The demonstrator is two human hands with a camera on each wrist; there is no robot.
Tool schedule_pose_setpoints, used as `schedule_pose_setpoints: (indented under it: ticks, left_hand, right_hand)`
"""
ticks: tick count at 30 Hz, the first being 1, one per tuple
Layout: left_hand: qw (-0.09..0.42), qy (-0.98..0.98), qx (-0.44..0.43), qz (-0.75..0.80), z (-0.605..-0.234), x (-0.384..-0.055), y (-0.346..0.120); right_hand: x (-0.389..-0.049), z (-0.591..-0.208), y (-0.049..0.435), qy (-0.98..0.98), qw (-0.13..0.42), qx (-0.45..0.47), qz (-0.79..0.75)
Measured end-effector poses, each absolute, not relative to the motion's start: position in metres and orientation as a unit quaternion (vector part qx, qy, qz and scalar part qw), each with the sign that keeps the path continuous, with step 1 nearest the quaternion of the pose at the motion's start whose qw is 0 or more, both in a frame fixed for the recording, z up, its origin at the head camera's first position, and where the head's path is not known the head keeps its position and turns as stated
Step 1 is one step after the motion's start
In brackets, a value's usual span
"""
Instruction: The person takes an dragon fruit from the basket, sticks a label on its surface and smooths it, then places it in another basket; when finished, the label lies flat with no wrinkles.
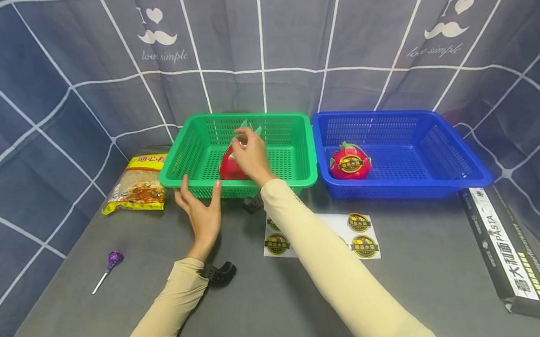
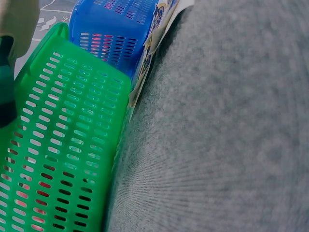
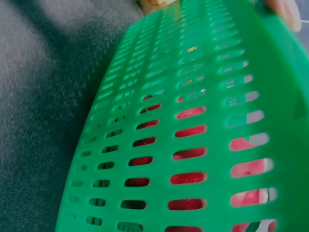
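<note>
A red dragon fruit with green leaf tips lies in the green basket, near its front wall. My right hand is over it, fingers bent and thumb near the index finger. Whether they pinch the fruit or a leaf is hidden. My left hand has its fingers spread at the front rim of the green basket. In the left wrist view the slotted green wall fills the left side. Through the slots of the green wall, red skin shows in the right wrist view.
A blue basket to the right holds a dragon fruit bearing a round label. A label sheet lies under my right forearm. A yellow food packet and purple lollipop are left; a pasta box is right.
</note>
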State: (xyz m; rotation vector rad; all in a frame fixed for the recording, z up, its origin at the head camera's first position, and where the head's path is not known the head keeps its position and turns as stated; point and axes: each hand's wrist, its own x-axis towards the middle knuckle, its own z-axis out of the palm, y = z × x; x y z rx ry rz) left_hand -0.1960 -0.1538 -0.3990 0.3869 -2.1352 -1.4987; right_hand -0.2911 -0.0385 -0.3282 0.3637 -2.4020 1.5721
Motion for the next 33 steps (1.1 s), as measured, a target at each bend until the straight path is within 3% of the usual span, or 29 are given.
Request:
schedule_pose_setpoints:
  ticks: [8, 19, 33]
  left_hand:
    - [0.259, -0.780, 0.145, -0.552, -0.398, -0.195, -0.152]
    - [0.259, -0.786, 0.140, -0.543, -0.396, -0.197, -0.154]
    - [0.256, -0.790, 0.147, -0.538, -0.399, -0.194, -0.154]
  right_hand:
    - [-0.291, -0.327, -0.036, -0.844, 0.103, 0.122, 0.512]
    - [-0.289, -0.326, -0.045, -0.952, 0.106, 0.117, 0.260]
    - [-0.290, -0.333, -0.046, -0.969, 0.041, 0.090, 0.224]
